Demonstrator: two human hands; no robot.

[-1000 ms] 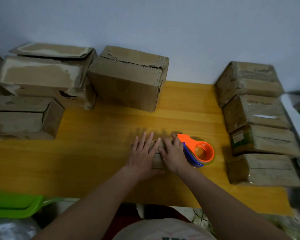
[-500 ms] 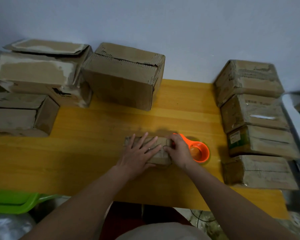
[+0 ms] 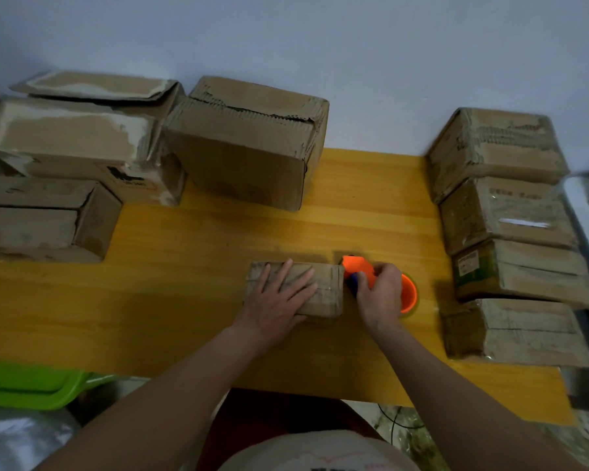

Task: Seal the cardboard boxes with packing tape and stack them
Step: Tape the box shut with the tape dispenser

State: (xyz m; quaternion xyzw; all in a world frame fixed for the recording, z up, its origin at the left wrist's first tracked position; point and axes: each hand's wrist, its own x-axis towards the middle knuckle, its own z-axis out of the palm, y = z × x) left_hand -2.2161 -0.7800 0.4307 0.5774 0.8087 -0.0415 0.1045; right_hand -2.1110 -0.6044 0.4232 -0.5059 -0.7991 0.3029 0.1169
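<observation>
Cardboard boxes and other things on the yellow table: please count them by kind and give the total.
Small cardboard box under the left hand: 1
Large cardboard boxes at the left and back: 3 whole; a further one is cut off at the left edge
Taped boxes in the row at the right: 4
Orange tape dispenser, gripped by the right hand: 1
Total: 9

Matt, scuffed cardboard of the small box under my left hand, glossy orange plastic tape dispenser in my right hand, smooth varnished yellow wood table, torn corrugated cardboard box behind (edges ragged), shiny clear tape over the right-hand boxes.
</observation>
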